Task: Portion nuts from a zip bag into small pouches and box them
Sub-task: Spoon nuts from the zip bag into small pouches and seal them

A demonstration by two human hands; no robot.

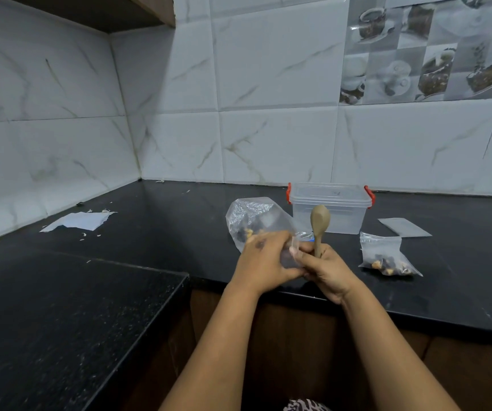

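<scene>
At the front edge of the black bench (156,221), both hands meet over a clear zip bag (253,218) that holds a few nuts (247,231) in its lower part. Left hand (264,262) has its fingers curled round the bag's near end, bunching the plastic. Right hand (326,269) pinches the same end of the bag from the other side and, in the same grip, holds a wooden spoon (319,225) upright, bowl at the top. The bag's far end puffs up and leans away toward the wall.

Just behind the spoon stands a clear plastic box (330,215) with its lid on and red clips at both ends. To the right of the hands, a small pouch (385,258) lies flat on the bench with nuts gathered at its near edge; whether its strip is sealed cannot be told. Beyond it, near the box, lies a flat grey pouch (403,227) with no contents to be seen.

Well off to the left, near the corner of the tiled wall (268,69), a torn piece of white paper (80,221) rests on the bench with pale scraps (90,234) scattered about it.
</scene>
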